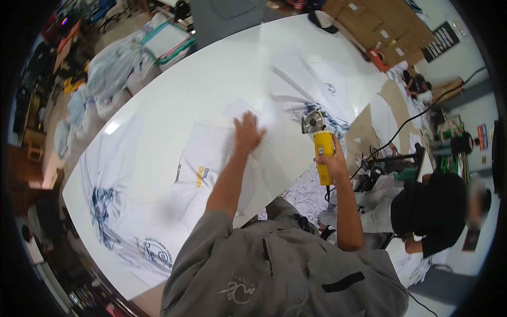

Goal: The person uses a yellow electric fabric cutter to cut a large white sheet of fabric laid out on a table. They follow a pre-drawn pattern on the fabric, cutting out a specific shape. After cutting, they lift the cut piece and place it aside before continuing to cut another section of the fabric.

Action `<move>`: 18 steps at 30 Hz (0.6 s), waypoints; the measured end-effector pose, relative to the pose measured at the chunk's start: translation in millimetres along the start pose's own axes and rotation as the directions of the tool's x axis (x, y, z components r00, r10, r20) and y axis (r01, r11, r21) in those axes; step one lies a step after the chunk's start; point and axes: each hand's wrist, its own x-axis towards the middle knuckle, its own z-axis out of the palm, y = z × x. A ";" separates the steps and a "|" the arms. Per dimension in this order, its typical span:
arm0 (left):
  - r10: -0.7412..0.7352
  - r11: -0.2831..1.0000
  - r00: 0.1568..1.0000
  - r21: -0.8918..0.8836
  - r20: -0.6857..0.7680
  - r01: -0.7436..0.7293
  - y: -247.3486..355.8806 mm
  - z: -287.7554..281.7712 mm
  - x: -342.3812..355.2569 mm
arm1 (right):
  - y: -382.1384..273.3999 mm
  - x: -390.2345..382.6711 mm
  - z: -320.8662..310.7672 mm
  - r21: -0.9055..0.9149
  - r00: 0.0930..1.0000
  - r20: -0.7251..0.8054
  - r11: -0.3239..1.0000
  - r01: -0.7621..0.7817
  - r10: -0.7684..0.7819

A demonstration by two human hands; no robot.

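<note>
Fingers spread, my left hand (248,132) rests palm down over a white printed fabric piece (208,153) on the white table. My right hand (334,162) is wrapped round the yellow body of an electric rotary cutter (324,148). Its round metal blade faces away from me, beside the bunched blue-patterned end of another white fabric piece (311,87). I cannot tell whether the cutter touches the table or whether its blade turns.
More white fabric with blue print (127,211) lies at the table's left. A dark cap (322,22) sits at the far edge. A black cable (412,119) hangs at the right, near a co-worker in a black shirt (430,211). Filled plastic bags (113,74) stand beyond the left edge.
</note>
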 end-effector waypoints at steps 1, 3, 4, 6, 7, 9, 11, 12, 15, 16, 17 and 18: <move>0.147 0.989 0.988 -0.032 0.052 -0.146 33.7 5.9 -14.2 | 2.0 -11.1 -7.9 0.005 0.999 -0.047 1.000 -0.014 0.015; 0.477 0.867 0.850 -0.279 0.224 -0.413 97.2 21.0 -62.9 | 21.2 -12.0 -26.0 -0.013 0.995 -0.085 0.998 0.059 -0.060; 0.698 0.705 0.677 -0.392 0.235 -0.590 117.1 35.9 -92.6 | 28.5 -10.3 -31.7 -0.028 0.991 -0.091 0.995 0.099 -0.101; 0.814 0.561 0.536 -0.535 0.223 -0.631 131.8 35.7 -157.0 | 30.2 -3.9 -33.2 -0.249 0.997 -0.055 0.968 0.030 -0.045; 0.831 0.530 0.516 -0.572 0.206 -0.626 129.4 30.2 -184.5 | 31.8 2.5 -31.1 -0.346 0.999 -0.025 0.937 0.035 -0.047; 0.701 0.672 0.696 -0.470 0.154 -0.572 105.5 1.6 -224.5 | 41.5 20.2 -20.6 -0.514 0.995 0.064 0.851 0.102 -0.080; 0.425 0.854 0.905 -0.341 0.026 -0.392 66.5 -8.4 -248.7 | 67.3 47.3 -0.6 -0.572 0.981 0.162 0.800 0.182 -0.107; 0.224 0.924 0.973 -0.303 -0.062 -0.232 41.2 -9.2 -259.8 | 80.7 60.7 17.4 -0.554 0.971 0.214 0.805 0.211 -0.108; -0.256 0.948 0.947 -0.243 -0.193 0.207 -21.3 0.8 -279.2 | 83.2 80.2 87.8 -0.483 0.965 0.255 0.858 0.174 -0.052; -0.337 0.936 0.921 -0.173 -0.197 0.305 -33.0 1.3 -284.9 | 93.2 87.5 109.2 -0.402 0.967 0.244 0.900 0.170 -0.074; -0.309 0.947 0.929 -0.153 -0.202 0.281 -42.1 1.0 -292.1 | 90.4 90.4 133.9 -0.395 0.975 0.207 0.905 0.161 -0.083; -0.279 0.957 0.937 -0.137 -0.211 0.254 -48.3 0.2 -295.4 | 83.6 96.2 154.3 -0.390 0.981 0.167 0.908 0.155 -0.096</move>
